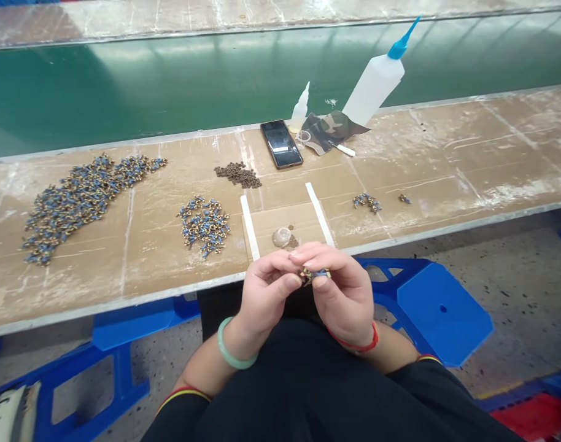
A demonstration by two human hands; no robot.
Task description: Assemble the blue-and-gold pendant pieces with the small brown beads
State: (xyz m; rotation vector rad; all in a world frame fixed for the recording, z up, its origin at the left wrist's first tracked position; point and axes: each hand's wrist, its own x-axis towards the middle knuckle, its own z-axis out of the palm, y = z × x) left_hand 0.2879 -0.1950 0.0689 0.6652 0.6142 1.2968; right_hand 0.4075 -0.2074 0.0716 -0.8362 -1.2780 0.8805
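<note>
Fingertips of your left hand (264, 296) and right hand (349, 299) pinched a small blue-and-gold piece (321, 274) from both sides, probably to steady it.

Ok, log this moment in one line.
left hand, right hand: pinching small blue-and-gold piece | ahead: black rectangular phone | leftward: large blue-and-gold heap, small brown heap
</note>
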